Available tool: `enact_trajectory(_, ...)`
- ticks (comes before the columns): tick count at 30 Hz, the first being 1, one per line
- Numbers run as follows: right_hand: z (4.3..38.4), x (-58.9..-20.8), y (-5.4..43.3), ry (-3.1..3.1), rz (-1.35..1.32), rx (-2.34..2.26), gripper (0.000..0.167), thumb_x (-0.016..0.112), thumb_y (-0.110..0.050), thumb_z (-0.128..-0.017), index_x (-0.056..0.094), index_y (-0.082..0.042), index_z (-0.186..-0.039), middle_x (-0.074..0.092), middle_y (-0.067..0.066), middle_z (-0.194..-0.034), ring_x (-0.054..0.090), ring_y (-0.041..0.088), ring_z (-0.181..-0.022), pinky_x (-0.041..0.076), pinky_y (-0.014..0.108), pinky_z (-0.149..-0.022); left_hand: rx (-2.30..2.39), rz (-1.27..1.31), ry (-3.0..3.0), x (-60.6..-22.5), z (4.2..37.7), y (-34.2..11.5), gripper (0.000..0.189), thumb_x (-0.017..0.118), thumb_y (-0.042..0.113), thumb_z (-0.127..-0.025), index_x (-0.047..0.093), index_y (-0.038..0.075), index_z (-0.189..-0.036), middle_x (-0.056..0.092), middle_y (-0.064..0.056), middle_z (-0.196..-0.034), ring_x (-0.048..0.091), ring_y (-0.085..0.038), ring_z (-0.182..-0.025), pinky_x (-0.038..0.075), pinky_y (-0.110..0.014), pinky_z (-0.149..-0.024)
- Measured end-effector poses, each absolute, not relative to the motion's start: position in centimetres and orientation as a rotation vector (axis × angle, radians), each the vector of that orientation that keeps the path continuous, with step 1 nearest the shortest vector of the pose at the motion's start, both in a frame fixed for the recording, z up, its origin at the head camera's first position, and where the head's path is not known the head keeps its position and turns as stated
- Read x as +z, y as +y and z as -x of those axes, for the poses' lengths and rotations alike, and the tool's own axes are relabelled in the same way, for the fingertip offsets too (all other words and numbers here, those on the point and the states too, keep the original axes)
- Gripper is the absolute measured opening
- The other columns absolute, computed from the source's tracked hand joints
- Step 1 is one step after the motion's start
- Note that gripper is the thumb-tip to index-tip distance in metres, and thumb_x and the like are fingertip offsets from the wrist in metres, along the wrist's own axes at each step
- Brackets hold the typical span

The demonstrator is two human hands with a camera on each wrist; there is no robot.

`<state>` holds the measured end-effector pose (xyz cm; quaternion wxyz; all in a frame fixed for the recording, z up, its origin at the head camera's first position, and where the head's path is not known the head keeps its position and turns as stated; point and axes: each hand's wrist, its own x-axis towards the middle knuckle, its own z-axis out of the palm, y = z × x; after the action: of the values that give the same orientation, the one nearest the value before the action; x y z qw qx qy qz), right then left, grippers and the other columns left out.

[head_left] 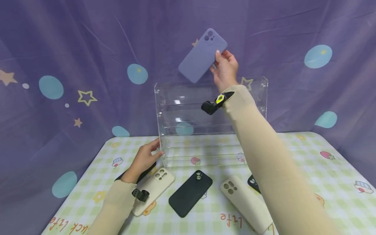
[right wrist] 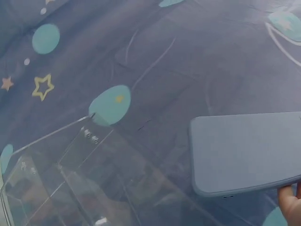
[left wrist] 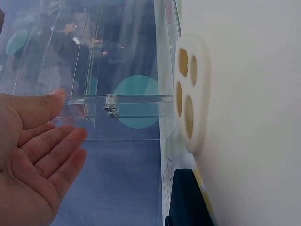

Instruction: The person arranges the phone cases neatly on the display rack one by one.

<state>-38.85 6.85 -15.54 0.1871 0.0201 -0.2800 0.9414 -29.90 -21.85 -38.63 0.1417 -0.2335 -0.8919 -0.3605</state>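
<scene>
My right hand (head_left: 226,67) holds a lavender phone case (head_left: 202,55) by its right edge, tilted and raised above the clear acrylic rack (head_left: 158,124). In the right wrist view the phone case (right wrist: 244,155) shows its plain lower back, with only fingertips (right wrist: 287,195) at its edge. At the rack's left side panel, my left hand (head_left: 146,156) pinches the edge between thumb and fingers. The left wrist view has the left hand (left wrist: 37,150) at that same panel (left wrist: 136,106). The rack's tiers stand one above another.
On the checked tablecloth (head_left: 88,182) in front of the rack lie a cream phone case (head_left: 155,189), a black one (head_left: 191,194) and another cream one (head_left: 249,205). Dark cases lie partly hidden under both forearms. A purple patterned curtain (head_left: 100,58) hangs behind.
</scene>
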Motion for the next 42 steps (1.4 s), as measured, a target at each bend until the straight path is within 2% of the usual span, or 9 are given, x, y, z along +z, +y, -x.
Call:
enact_trajectory(4, 39.2, -16.0, 6.1, -0.799, -0.084, 2.614, 0.018, 0.059, 0.005, -0.089, 0.049, -0.01, -0.086, 0.053, 0.002, -0.078, 0.05, 0.013, -0.062, 0.041, 0.023, -0.053, -1.042, 0.68, -2.565, -38.6, 29.9, -21.8, 0.057, 0.068, 0.003, -0.085, 0.045, -0.006, -0.136, 0.058, -0.025, -0.124, 0.059, -0.037, -0.11, 0.049, -0.048, -0.093)
enact_trajectory(13, 39.6, -17.1, 5.1, -0.894, -0.155, 2.648, 0.019, 0.057, 0.007, -0.089, 0.051, -0.01, -0.084, 0.056, 0.004, -0.082, 0.053, 0.013, -0.062, 0.046, 0.023, -0.053, -1.022, 0.67, -2.59, -38.4, 29.3, -21.6, 0.059, 0.068, 0.005, -0.086, 0.044, -0.002, -0.139, 0.058, -0.022, -0.125, 0.059, -0.035, -0.11, 0.049, -0.047, -0.092)
enact_trajectory(22, 39.5, -17.3, 4.8, -1.214, -0.197, 2.594, 0.012, 0.057, 0.004, -0.091, 0.056, -0.008, -0.088, 0.059, 0.001, -0.074, 0.054, 0.011, -0.06, 0.046, 0.022, -0.052, -1.015, 0.676, -2.578, -38.2, 29.4, -21.6, 0.059, 0.068, 0.004, -0.085, 0.045, 0.0, -0.139, 0.058, -0.02, -0.126, 0.06, -0.034, -0.11, 0.049, -0.047, -0.092)
enact_trajectory(26, 39.5, -17.3, 4.6, -1.396, -0.226, 2.531, 0.009, 0.056, 0.002, -0.092, 0.057, -0.004, -0.097, 0.06, 0.001, -0.078, 0.054, 0.012, -0.063, 0.046, 0.024, -0.057, -1.017, 0.664, -2.578, -38.1, 29.3, -21.5, 0.058, 0.068, 0.004, -0.085, 0.046, 0.0, -0.138, 0.058, -0.02, -0.126, 0.06, -0.034, -0.109, 0.049, -0.048, -0.092)
enact_trajectory(31, 39.3, -17.1, 4.4, -1.624, -0.218, 2.437, 0.029, 0.054, -0.002, -0.094, 0.053, 0.0, -0.124, 0.062, 0.009, -0.106, 0.056, 0.013, -0.085, 0.048, 0.031, -0.078, -1.009, 0.666, -2.572, -38.2, 29.2, -21.5, 0.057, 0.069, 0.004, -0.085, 0.047, 0.0, -0.137, 0.059, -0.02, -0.125, 0.061, -0.035, -0.107, 0.05, -0.048, -0.091)
enact_trajectory(34, 39.1, -16.8, 4.4, -1.805, -0.224, 2.333, 0.036, 0.054, -0.006, -0.095, 0.05, -0.002, -0.131, 0.06, 0.008, -0.115, 0.054, 0.012, -0.096, 0.046, 0.033, -0.084, -1.0, 0.67, -2.566, -38.2, 29.2, -21.5, 0.057, 0.069, 0.004, -0.084, 0.047, -0.001, -0.137, 0.059, -0.02, -0.124, 0.062, -0.035, -0.106, 0.05, -0.048, -0.09)
enact_trajectory(36, 38.9, -16.6, 4.3, -1.898, -0.234, 2.263, 0.036, 0.054, -0.006, -0.095, 0.051, -0.002, -0.131, 0.06, 0.007, -0.109, 0.053, 0.011, -0.096, 0.047, 0.03, -0.081, -0.997, 0.67, -2.56, -38.2, 29.3, -21.4, 0.057, 0.069, 0.003, -0.084, 0.047, -0.002, -0.137, 0.059, -0.021, -0.124, 0.062, -0.035, -0.106, 0.05, -0.048, -0.09)
enact_trajectory(39, 38.8, -16.5, 4.1, -1.983, -0.232, 2.181, 0.034, 0.054, -0.006, -0.095, 0.054, 0.0, -0.128, 0.06, 0.003, -0.099, 0.053, 0.009, -0.086, 0.046, 0.026, -0.072, -0.996, 0.678, -2.553, -38.1, 29.3, -21.3, 0.058, 0.069, 0.002, -0.084, 0.047, -0.003, -0.136, 0.059, -0.021, -0.124, 0.062, -0.036, -0.106, 0.05, -0.048, -0.09)
enact_trajectory(42, 38.8, -16.4, 4.0, -2.036, -0.214, 2.115, 0.033, 0.053, -0.006, -0.095, 0.054, 0.001, -0.127, 0.062, 0.007, -0.103, 0.053, 0.009, -0.085, 0.047, 0.024, -0.072, -0.995, 0.677, -2.548, -38.1, 29.3, -21.3, 0.057, 0.07, 0.003, -0.083, 0.047, -0.003, -0.136, 0.059, -0.022, -0.124, 0.062, -0.036, -0.106, 0.05, -0.048, -0.09)
